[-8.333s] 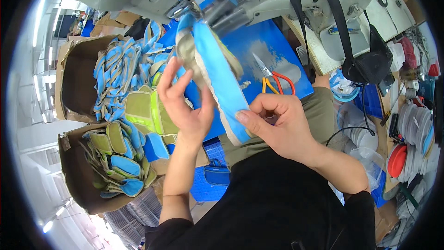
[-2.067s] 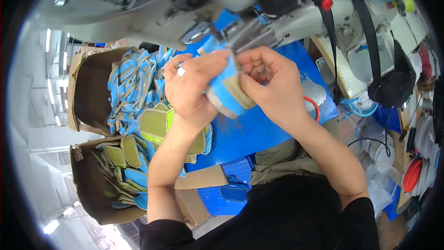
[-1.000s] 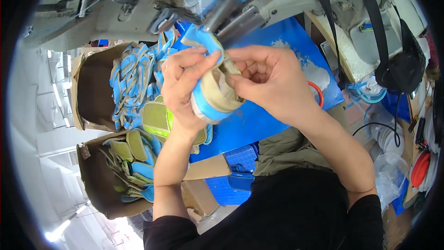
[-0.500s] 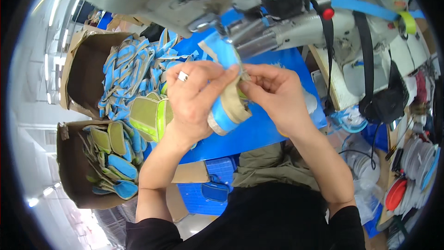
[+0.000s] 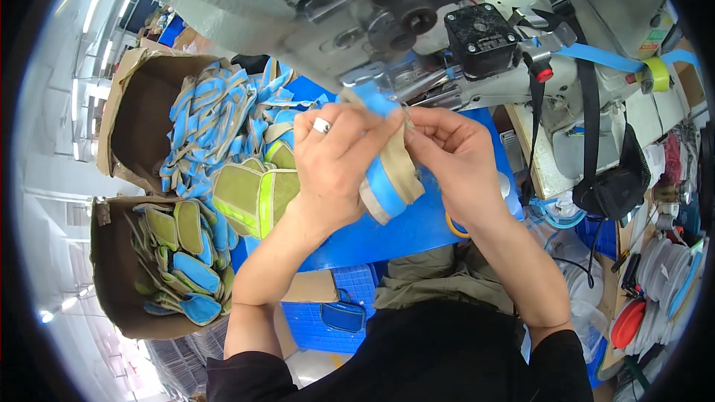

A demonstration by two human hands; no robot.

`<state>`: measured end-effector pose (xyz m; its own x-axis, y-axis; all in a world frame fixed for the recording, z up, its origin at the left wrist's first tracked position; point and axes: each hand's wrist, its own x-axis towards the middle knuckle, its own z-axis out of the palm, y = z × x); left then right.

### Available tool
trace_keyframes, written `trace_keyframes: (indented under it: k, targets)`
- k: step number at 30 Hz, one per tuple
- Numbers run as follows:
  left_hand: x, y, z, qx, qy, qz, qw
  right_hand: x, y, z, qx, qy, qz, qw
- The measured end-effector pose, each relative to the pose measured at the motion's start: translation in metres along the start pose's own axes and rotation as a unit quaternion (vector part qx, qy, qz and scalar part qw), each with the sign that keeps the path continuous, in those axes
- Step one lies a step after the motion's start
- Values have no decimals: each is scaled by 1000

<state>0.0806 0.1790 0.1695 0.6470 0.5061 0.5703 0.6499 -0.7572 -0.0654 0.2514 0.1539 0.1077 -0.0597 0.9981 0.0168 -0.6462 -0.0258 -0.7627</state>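
My left hand (image 5: 339, 156), with a silver ring, grips a curved fabric piece (image 5: 391, 190) in blue and beige. My right hand (image 5: 454, 160) pinches the same piece at its upper right edge, with fingers curled. The piece's top end reaches up beside the metal presser and guide parts of a grey sewing machine (image 5: 342, 0). Beneath both hands is a blue table surface (image 5: 335, 246). A scissor's orange handle (image 5: 456, 227) peeks out behind my right wrist.
Left are a pile of blue-and-grey strips (image 5: 205, 126), green mesh pieces (image 5: 246, 197) and two cardboard boxes (image 5: 134, 108), the lower holding pieces. Black straps (image 5: 586, 126) and a black bag hang at right, beside stacked spools (image 5: 659, 275). A blue pouch (image 5: 339, 316) sits below.
Earlier both hands held the strip stretched longer, with scissors in full view. Now it is curved and bunched. Over the last second both hands have shifted slightly right in view, still gripping it.
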Motion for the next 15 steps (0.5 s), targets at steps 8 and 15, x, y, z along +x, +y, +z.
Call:
trace_keyframes:
  k: [8, 15]
  targets:
    - [-9, -8, 9, -154, 43, -43, 986, 0, 7, -5, -55, -1, -30, 998]
    - [-14, -1, 12, -393, 60, -244, 885, -4, 13, -7, -47, -11, -40, 998]
